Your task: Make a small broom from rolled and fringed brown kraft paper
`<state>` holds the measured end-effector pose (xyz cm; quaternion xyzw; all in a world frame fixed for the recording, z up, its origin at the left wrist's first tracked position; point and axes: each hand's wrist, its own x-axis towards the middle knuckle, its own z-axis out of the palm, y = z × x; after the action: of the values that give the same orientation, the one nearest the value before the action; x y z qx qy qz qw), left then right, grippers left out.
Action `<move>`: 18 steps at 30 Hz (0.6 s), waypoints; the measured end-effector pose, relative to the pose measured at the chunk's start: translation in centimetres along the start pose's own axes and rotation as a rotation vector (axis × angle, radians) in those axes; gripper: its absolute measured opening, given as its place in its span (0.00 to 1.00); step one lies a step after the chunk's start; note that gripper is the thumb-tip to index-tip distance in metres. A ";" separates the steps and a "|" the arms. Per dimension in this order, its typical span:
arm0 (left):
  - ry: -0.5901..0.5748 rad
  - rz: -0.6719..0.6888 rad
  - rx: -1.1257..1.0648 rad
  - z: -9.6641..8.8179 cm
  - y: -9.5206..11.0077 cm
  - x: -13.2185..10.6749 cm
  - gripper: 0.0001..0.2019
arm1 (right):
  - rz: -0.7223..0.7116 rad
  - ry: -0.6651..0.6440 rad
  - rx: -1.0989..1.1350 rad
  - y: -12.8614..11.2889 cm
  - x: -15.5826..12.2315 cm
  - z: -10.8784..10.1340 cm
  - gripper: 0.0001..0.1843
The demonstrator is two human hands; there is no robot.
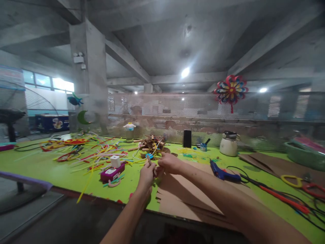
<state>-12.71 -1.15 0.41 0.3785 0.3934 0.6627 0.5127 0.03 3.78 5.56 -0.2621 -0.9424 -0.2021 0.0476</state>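
My left hand (pixel 147 174) is closed around a thin brown stick (pixel 149 159), whose tip pokes up above the fingers. Right beside it, my right hand (pixel 169 162) has its fingers pinched together at the left fingertips; what they grip is hidden. Just behind the stick shows a small bright blue piece (pixel 150 156). Beyond both hands lies a pile of brown twig-like rolls and leaf-like pieces (pixel 153 144), with pale strands. Under my right forearm are brown paper sheets (pixel 188 193) with a fringed left edge.
Coloured strips (pixel 101 152), a purple box (pixel 111 173) and a white cube (pixel 115 161) lie left on the green table (pixel 63 174). To the right are a blue glue gun (pixel 223 173), cables, scissors (pixel 291 181), a cream kettle (pixel 228 145) and a green basin (pixel 304 156). A phone (pixel 187 138) stands behind.
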 end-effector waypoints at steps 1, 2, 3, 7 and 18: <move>-0.025 -0.017 -0.005 0.1 0.0 0.0 0.08 | -0.044 0.048 -0.009 -0.1 -0.2 -0.1 0.09; -0.034 -0.027 -0.002 0.1 0.0 0.0 0.08 | -0.092 0.104 -0.021 -0.3 -0.3 -0.3 0.08; -0.027 -0.027 0.010 0.1 0.0 0.0 0.08 | -0.133 0.163 -0.033 -0.4 -0.5 -0.6 0.07; 0.051 0.005 0.070 -0.1 0.1 0.1 0.07 | -0.074 0.397 0.016 -0.8 -1.5 -2.5 0.09; -0.126 0.162 0.590 0.1 1.6 2.2 0.08 | 0.841 0.799 0.917 3.6 -12.5 1.8 0.14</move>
<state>-13.66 0.73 2.09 0.5815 0.5048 0.5336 0.3497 12.65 1.42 2.74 -0.4612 -0.6630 0.1674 0.5654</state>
